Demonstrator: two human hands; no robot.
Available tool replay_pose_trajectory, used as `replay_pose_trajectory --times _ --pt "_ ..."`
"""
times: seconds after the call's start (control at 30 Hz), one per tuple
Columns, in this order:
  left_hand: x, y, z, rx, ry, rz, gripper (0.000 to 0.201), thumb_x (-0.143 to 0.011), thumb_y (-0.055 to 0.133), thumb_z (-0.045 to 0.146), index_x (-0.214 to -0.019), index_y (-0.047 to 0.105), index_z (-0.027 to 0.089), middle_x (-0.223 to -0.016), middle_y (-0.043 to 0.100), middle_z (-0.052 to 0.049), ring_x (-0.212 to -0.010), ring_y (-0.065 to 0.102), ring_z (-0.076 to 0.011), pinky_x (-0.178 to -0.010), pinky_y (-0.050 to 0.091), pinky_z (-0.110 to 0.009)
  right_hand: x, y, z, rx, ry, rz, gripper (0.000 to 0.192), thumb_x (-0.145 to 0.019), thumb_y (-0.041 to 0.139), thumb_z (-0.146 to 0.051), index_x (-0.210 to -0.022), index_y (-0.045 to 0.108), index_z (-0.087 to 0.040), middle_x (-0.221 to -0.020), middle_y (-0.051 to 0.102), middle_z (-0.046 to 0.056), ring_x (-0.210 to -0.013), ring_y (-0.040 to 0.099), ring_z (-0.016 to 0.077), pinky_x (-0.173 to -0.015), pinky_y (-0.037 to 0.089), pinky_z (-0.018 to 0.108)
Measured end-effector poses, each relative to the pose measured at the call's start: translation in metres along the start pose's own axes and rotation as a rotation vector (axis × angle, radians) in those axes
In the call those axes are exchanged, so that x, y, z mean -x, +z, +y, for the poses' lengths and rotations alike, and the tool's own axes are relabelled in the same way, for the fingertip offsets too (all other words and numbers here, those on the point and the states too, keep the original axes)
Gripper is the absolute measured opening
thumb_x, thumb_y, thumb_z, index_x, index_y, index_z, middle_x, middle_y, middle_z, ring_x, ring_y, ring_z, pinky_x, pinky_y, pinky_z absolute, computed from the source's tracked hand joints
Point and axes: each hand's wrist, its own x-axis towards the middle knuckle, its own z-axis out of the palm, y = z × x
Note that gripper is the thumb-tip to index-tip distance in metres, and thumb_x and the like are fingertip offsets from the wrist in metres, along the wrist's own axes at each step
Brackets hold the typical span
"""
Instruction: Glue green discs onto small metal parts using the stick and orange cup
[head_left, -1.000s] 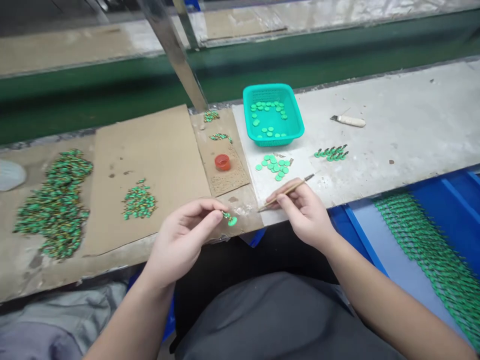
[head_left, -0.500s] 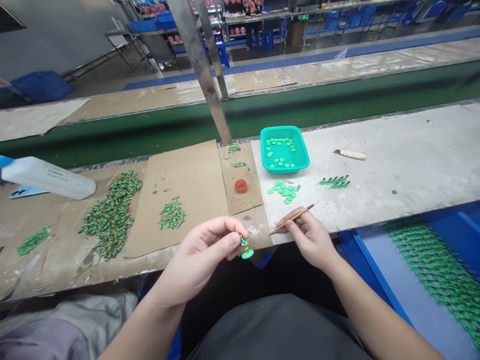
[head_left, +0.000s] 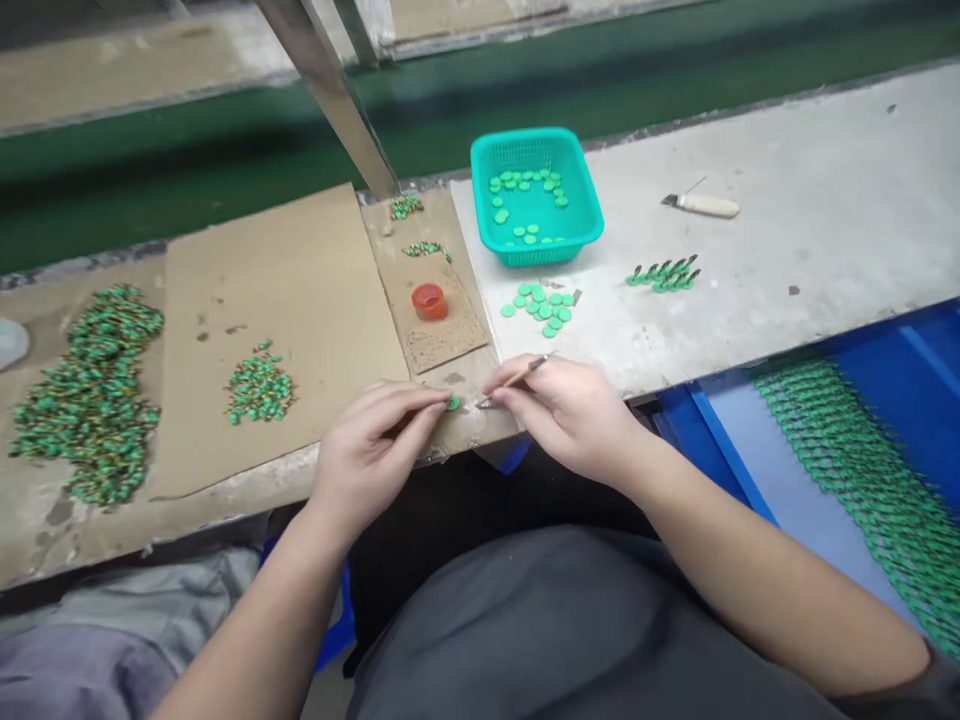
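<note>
My left hand is closed in a pinch at the bench's front edge. At its fingertips shows the green round base of a small figurine; the fingers cover the rest. My right hand grips a slim wooden-handled tool, like a fine paintbrush, its lower end pointing toward the figurine with a small gap between. Just beyond the hands, a small red cup stands on a cardboard piece. Loose green discs lie on the white surface before a turquoise basket holding more discs.
Piles of small green-and-gold pieces lie at left, with a smaller heap on cardboard. A white-handled knife and several assembled figurines are at right. Rows of figurines fill a blue-edged tray below. A metal post rises behind.
The view has tipped down toward the bench. My left hand has brought the figurine down and closer to my right hand, which still holds the slim tool.
</note>
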Motion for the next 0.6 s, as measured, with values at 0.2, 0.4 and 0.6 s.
replay_pose_trajectory --times 0.2,0.4,0.6 --pt "0.007 0.004 -0.001 -0.017 -0.032 0.03 0.018 -0.106 0.076 0.018 -0.115 0.086 0.03 -0.11 0.088 0.002 -0.1 0.082 -0.0156 -0.095 0.063 -0.03 -0.02 0.015 -0.004 0.157 -0.075 -0.088 0.016 -0.12 0.053 -0.023 -0.117 0.069 -0.02 -0.115 0.085 0.009 -0.107 0.081 0.0232 -0.097 0.065 0.037" --pt "0.008 0.003 0.001 -0.02 -0.045 0.038 0.017 -0.107 0.076 0.019 -0.114 0.085 0.031 -0.109 0.088 0.003 -0.098 0.081 -0.0158 -0.094 0.063 -0.031 -0.029 0.02 -0.006 0.196 -0.038 -0.173 0.017 -0.121 0.05 -0.026 -0.117 0.066 -0.022 -0.114 0.083 0.008 -0.108 0.08 0.0244 -0.099 0.063 0.038" --pt "0.008 0.004 -0.002 0.0 -0.035 0.039 0.016 -0.107 0.076 0.02 -0.115 0.084 0.031 -0.11 0.087 0.003 -0.099 0.081 -0.0163 -0.095 0.063 -0.032 -0.031 0.022 -0.005 0.194 -0.053 -0.172 0.015 -0.121 0.052 -0.028 -0.117 0.065 -0.023 -0.113 0.083 0.007 -0.106 0.079 0.0232 -0.095 0.061 0.036"
